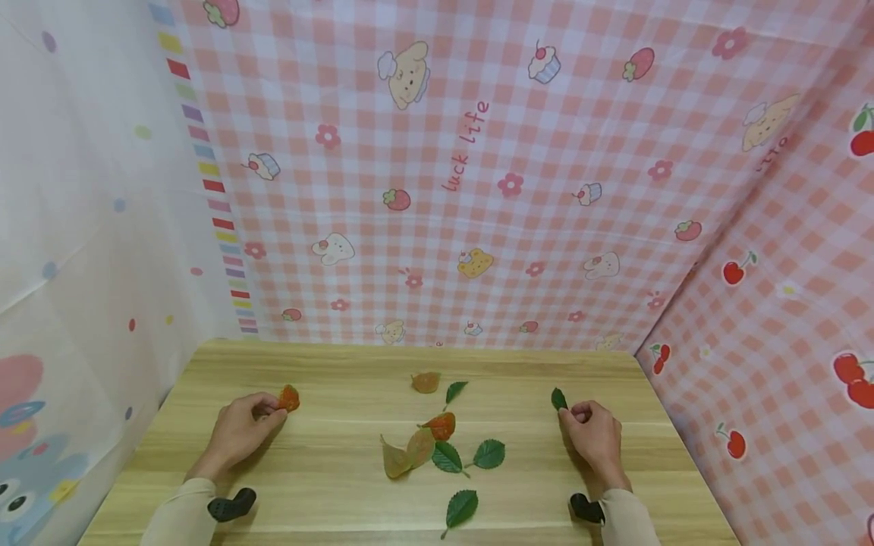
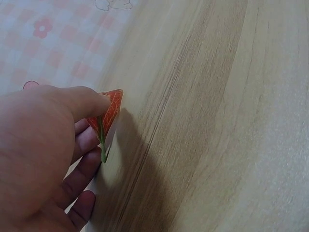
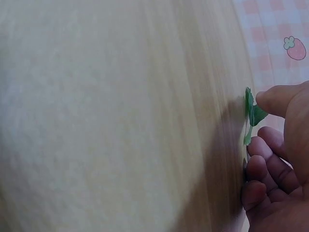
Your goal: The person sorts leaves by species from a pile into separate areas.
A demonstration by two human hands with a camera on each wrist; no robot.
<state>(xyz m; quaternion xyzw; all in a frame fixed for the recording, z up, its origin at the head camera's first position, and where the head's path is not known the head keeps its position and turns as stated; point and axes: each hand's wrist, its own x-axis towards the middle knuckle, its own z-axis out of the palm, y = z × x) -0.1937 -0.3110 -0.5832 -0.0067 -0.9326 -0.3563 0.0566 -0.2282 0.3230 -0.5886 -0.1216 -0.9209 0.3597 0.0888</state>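
On the left of the table, my left hand pinches a red-orange leaf between thumb and fingers. The left wrist view shows the leaf's red face with pale veins and its green stem pointing down; the thumb covers part of it. Over on the right, my right hand pinches a dark green leaf with a toothed edge. In the right wrist view the green leaf shows beside the thumb, with the other fingers curled below.
Mid-table lie several green leaves, a red-orange leaf and yellowish-brown leaves, some overlapping. Another brown leaf lies farther back. Patterned cloth hangs behind the wooden table and along both sides.
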